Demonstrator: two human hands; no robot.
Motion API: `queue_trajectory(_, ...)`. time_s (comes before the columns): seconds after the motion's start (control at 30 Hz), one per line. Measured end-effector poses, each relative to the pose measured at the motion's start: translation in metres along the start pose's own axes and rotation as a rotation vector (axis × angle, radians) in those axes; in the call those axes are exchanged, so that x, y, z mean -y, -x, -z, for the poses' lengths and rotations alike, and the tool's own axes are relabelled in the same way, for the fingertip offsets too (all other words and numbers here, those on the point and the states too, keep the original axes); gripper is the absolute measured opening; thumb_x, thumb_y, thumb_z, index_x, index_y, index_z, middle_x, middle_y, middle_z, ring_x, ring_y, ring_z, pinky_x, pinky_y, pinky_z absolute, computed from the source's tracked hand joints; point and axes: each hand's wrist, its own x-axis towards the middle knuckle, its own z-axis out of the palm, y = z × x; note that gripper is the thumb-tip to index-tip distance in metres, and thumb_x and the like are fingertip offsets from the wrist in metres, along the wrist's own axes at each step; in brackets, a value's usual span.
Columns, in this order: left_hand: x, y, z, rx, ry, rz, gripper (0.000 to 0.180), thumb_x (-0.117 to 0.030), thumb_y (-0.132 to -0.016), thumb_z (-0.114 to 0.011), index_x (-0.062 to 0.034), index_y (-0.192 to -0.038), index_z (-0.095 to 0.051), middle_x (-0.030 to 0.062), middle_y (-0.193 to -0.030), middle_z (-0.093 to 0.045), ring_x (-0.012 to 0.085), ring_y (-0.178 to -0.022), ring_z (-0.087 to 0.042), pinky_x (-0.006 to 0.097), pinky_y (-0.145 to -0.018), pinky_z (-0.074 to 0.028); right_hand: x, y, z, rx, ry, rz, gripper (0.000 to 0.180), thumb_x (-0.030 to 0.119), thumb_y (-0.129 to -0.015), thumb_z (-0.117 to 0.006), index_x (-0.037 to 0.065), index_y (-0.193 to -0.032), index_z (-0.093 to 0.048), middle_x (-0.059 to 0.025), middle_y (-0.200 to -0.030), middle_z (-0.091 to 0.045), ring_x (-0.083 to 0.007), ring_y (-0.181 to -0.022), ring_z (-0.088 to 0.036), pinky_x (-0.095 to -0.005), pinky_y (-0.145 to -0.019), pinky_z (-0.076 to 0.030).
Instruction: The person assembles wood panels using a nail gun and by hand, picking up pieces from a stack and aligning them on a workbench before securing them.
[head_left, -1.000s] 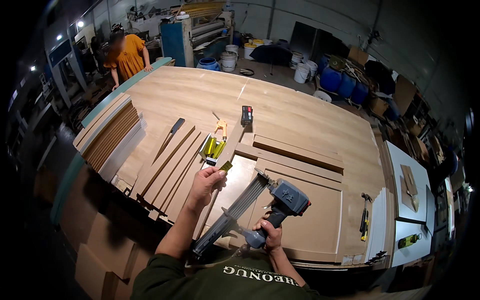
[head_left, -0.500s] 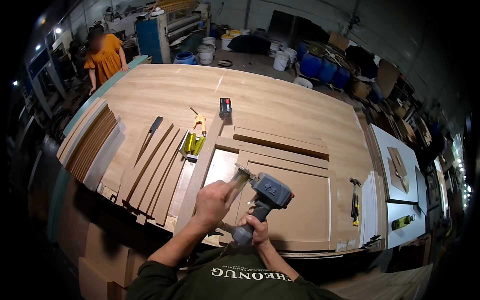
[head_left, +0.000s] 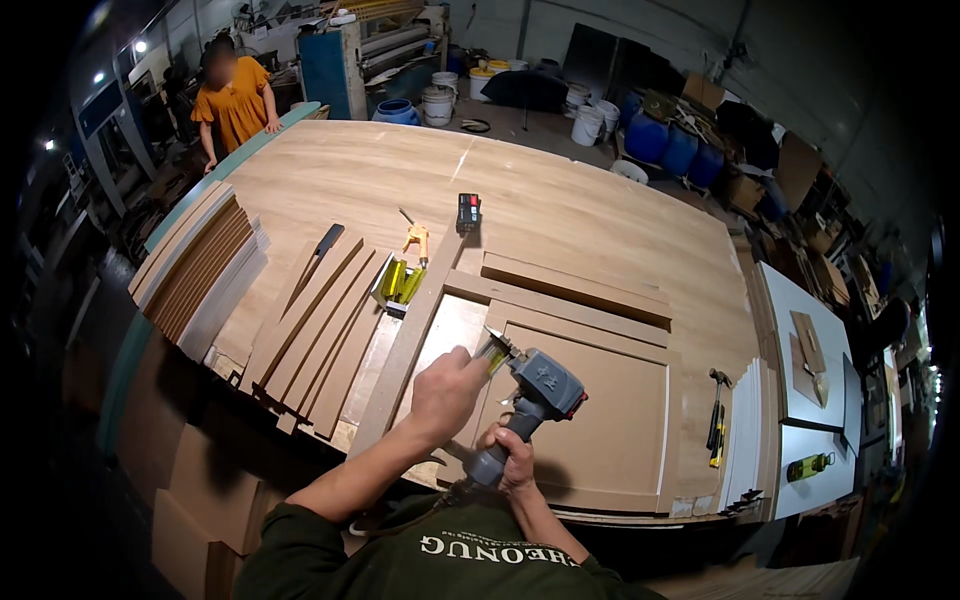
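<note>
My right hand (head_left: 515, 462) is wrapped round the handle of a grey air nail gun (head_left: 548, 388), which I hold above a framed wooden panel (head_left: 610, 430) at the near edge of the table. My left hand (head_left: 447, 395) is closed, its fingers at the gun's yellowish magazine (head_left: 494, 352); exactly what they pinch is hidden. Left of the panel, a box (head_left: 400, 285) of yellow nail coils stands beside an orange-handled tool (head_left: 416, 240). A black and red battery pack (head_left: 468, 212) lies beyond a long wooden strip (head_left: 412, 350).
Loose strips (head_left: 315, 330) and a stack of boards (head_left: 195, 270) occupy the left of the table (head_left: 600, 215). A hammer (head_left: 717, 410) lies at the right, near white strips (head_left: 742, 430). At the far left stands a person in orange (head_left: 235, 105). Blue drums (head_left: 660, 145) stand behind.
The scene has shifted slightly to the right in view. My left hand stays at the magazine, and the thin metal piece there now appears more edge-on. My right hand keeps its grip.
</note>
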Motion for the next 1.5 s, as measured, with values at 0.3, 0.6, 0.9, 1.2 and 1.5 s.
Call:
queue_trajectory(0.3, 0.013, -0.008, 0.029, 0.061, 0.076, 0.039, 0.021, -0.017, -0.080, -0.072, -0.0093, -0.099, -0.070, 0.0087, -0.077, -0.062, 0.0250, -0.070, -0.063, 0.036, -0.061, -0.050, -0.008, 0.000, 0.006, -0.072, -0.180, -0.013, 0.019, 0.009, -0.086, -0.057, 0.009, -0.104, -0.050, -0.0066, -0.073, -0.058, -0.0210, -0.068, -0.059, -0.0351, -0.066, -0.054)
queue_trajectory(0.6, 0.096, 0.155, 0.094, -0.172, 0.796, 0.755, 0.030, -0.024, -0.094, -0.059, 0.0020, -0.107, -0.066, 0.0046, -0.086, -0.065, 0.0106, -0.078, -0.062, 0.023, -0.069, -0.048, 0.001, -0.003, -0.002, -0.259, -0.119, 0.006, 0.015, 0.012, -0.085, -0.059, 0.007, -0.098, -0.053, -0.0073, -0.074, -0.059, -0.0196, -0.070, -0.062, -0.0349, -0.069, -0.054)
queue_trajectory(0.9, 0.074, 0.178, 0.047, -0.345, 1.612, 0.797, 0.081, -0.070, -0.093, -0.032, 0.0034, -0.114, -0.060, 0.0142, -0.096, -0.065, 0.0225, -0.092, -0.062, 0.034, -0.088, -0.048, 0.000, -0.006, -0.009, -0.245, -0.100, 0.036, 0.009, 0.011, -0.085, -0.058, 0.002, -0.086, -0.057, -0.0085, -0.073, -0.061, -0.0205, -0.068, -0.062, -0.0332, -0.067, -0.054)
queue_trajectory(1.2, 0.071, 0.160, 0.025, -0.302, 1.603, 0.607, 0.084, -0.072, -0.090, -0.035, 0.0040, -0.119, -0.056, 0.0136, -0.098, -0.065, 0.0244, -0.093, -0.062, 0.038, -0.087, -0.049, -0.002, -0.003, 0.004, -0.191, -0.061, -0.013, 0.019, 0.010, -0.085, -0.057, 0.010, -0.102, -0.049, -0.0064, -0.073, -0.059, -0.0212, -0.068, -0.062, -0.0356, -0.069, -0.055)
queue_trajectory(1.5, 0.076, 0.115, -0.046, -0.393, 1.666, 0.937, 0.062, -0.050, -0.102, -0.034, 0.0012, -0.136, -0.037, 0.0131, -0.117, -0.050, 0.0267, -0.109, -0.055, 0.039, -0.094, -0.048, -0.021, 0.012, -0.003, -0.266, 0.276, 0.042, 0.009, 0.011, -0.086, -0.059, 0.003, -0.084, -0.061, -0.0070, -0.072, -0.064, -0.0183, -0.068, -0.064, -0.0317, -0.067, -0.052)
